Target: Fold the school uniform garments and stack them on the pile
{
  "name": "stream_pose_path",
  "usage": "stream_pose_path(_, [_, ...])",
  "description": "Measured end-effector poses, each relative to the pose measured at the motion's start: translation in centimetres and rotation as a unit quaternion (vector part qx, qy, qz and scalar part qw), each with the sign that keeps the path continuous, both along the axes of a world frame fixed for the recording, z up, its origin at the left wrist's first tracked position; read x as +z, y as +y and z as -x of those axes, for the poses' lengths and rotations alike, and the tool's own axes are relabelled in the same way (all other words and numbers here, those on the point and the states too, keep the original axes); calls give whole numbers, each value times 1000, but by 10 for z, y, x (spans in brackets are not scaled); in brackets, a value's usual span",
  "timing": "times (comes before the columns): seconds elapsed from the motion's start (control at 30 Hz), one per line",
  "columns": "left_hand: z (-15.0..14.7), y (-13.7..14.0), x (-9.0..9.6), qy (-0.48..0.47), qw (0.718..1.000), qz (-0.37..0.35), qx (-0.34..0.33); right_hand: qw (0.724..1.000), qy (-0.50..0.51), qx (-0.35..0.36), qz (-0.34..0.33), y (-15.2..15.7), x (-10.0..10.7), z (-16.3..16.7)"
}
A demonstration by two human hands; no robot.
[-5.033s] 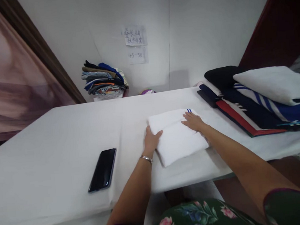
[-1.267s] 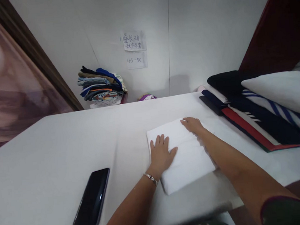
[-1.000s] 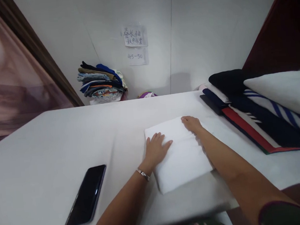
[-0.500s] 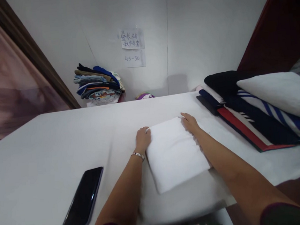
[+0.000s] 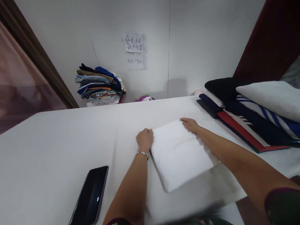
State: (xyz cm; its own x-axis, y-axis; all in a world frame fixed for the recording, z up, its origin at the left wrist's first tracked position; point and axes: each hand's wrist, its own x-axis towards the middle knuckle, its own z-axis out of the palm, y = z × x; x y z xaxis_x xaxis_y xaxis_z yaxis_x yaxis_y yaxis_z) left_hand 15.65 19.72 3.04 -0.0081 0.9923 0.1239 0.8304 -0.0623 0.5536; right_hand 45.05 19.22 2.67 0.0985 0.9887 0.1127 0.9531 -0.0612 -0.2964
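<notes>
White table (image 5: 50,142) spans the view. At its right end lies a stack of folded garments (image 5: 260,116), dark, striped and white. A folded white cloth (image 5: 181,153) lies flat near the table's front edge, centre-right. A second pile of folded clothes (image 5: 99,85) stands beyond the table against the wall, below two paper notes (image 5: 136,50). A black phone (image 5: 88,199) lies face up, front left. Left hand (image 5: 144,139), fingers curled, grips the cloth's far left corner. Right hand (image 5: 190,124) rests flat and open on the far right corner, holding nothing.
</notes>
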Motion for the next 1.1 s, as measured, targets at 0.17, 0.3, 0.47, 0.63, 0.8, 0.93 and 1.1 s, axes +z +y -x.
stream_pose_path(0.17, [-1, -2, 0, 4, 1000, -1, -3, 999, -2, 42, 12, 12, 11, 4])
stream_pose_path(0.3, [-2, 0, -2, 11, 1000, 4, 3, 998, 2, 64, 18, 13, 9, 4])
stream_pose_path(0.47, [-3, 2, -6, 6, 1000, 6, 9, 999, -13, 51, 5, 11, 3, 2])
stream_pose_path(0.63, [-2, 2, -6, -4, 1000, 5, 15, 999, -25, 36, 20, 18, 1, 2])
stream_pose_path(0.8, [-1, 0, -4, -8, 1000, 10, 22, 999, -22, 0, 40, 26, 0, 3])
stream_pose_path(0.93, [-1, -1, -4, -12, 1000, 12, 25, 999, -2, -24, 21, 23, 7, -1])
stream_pose_path(1.1, [-1, 2, -6, -16, 999, 15, 25, 998, 1, -25, -49, -1, 15, -15])
